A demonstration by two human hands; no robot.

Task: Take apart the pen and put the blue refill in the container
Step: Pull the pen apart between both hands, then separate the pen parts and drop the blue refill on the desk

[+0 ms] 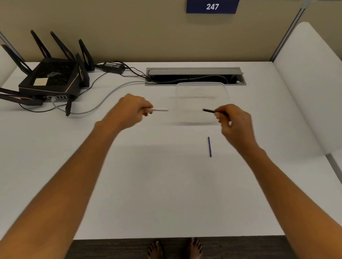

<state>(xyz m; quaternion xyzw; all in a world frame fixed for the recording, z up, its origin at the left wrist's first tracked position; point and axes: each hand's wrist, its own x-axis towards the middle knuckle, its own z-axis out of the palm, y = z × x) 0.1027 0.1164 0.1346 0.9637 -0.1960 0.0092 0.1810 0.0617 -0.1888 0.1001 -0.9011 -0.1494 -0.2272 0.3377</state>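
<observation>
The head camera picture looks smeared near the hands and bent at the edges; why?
Head view: the left hand and right hand show motion blur; the clear container is faint; the blue refill stays sharp; wide-angle distortion curves the desk.

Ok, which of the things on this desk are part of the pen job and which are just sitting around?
Part of the job:
white pen piece in the left hand
dark pen piece in the right hand
blue refill on the desk
clear container

Just lying about:
router
power adapter
cables
</observation>
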